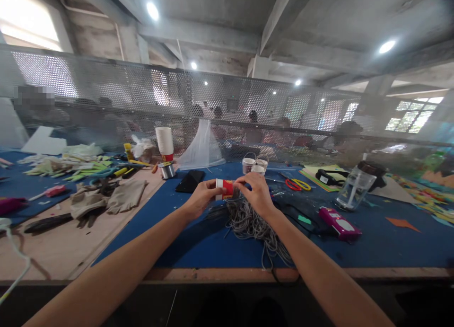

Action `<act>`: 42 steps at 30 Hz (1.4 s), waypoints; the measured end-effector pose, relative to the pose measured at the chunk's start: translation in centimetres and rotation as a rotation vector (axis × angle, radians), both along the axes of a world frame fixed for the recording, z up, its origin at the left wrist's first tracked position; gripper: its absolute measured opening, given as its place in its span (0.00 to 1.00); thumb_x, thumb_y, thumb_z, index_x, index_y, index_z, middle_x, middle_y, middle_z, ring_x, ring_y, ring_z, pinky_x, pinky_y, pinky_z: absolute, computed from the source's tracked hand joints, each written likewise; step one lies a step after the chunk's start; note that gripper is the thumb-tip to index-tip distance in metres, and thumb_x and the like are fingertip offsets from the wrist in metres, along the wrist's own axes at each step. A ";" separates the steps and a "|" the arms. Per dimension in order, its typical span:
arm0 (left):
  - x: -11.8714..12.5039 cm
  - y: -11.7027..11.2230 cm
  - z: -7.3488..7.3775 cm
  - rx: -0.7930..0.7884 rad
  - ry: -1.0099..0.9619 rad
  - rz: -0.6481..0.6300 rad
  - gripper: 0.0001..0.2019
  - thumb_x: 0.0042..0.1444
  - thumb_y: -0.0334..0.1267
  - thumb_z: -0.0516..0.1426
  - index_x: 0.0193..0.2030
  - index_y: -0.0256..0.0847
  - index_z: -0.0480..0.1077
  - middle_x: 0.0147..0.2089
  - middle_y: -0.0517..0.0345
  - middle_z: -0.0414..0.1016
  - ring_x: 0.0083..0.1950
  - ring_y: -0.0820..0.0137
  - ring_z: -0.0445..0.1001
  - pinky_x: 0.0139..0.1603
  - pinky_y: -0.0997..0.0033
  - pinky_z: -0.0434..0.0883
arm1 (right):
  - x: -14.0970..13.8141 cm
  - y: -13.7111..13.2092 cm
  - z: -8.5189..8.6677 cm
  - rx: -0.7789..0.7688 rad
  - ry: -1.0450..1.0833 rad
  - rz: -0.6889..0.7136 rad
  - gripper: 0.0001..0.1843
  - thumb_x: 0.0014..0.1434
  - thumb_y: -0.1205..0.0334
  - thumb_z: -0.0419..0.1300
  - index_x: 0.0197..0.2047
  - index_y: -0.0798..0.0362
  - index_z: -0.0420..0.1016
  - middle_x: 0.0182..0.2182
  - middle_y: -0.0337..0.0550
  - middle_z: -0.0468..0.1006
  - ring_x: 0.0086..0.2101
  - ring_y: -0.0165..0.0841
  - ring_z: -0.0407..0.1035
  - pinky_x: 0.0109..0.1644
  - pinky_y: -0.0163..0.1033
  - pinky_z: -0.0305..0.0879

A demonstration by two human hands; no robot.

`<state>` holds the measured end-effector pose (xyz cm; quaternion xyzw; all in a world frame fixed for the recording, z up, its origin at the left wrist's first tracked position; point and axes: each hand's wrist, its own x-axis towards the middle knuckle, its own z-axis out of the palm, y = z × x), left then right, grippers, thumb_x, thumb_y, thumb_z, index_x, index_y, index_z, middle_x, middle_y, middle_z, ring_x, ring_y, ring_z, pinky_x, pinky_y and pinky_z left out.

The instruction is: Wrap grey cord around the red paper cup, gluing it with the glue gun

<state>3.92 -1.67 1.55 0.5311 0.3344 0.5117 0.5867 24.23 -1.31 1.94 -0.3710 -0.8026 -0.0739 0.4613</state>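
Above the blue work mat, my left hand [202,198] is closed around a red and white paper cup [226,190] lying on its side in the air. My right hand [257,192] has its fingers pinched together at the cup's right end. Whether they grip the cup itself or something small there is hidden. Under my hands lies a loose heap of grey cord [248,223]. Just beyond my right hand stand white paper cups with loop handles [248,164]. A black phone [190,181] rests left of the held cup.
At the back left are stacked paper cups [164,140] and a wire spool [166,170]. Work gloves [126,196] lie left. To the right are scissors [298,184], a purple device [339,224] and a clear plastic tumbler [354,187]. A perforated metal screen [220,95] runs behind.
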 end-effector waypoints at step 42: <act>-0.2 0.4 -0.5 0.094 0.090 -0.032 0.14 0.45 0.34 0.68 0.41 0.36 0.81 0.39 0.50 0.83 0.37 0.66 0.78 0.44 0.68 0.72 | 0.1 0.1 0.0 0.018 -0.012 -0.037 0.06 0.66 0.58 0.63 0.38 0.49 0.78 0.34 0.40 0.77 0.41 0.35 0.71 0.50 0.42 0.59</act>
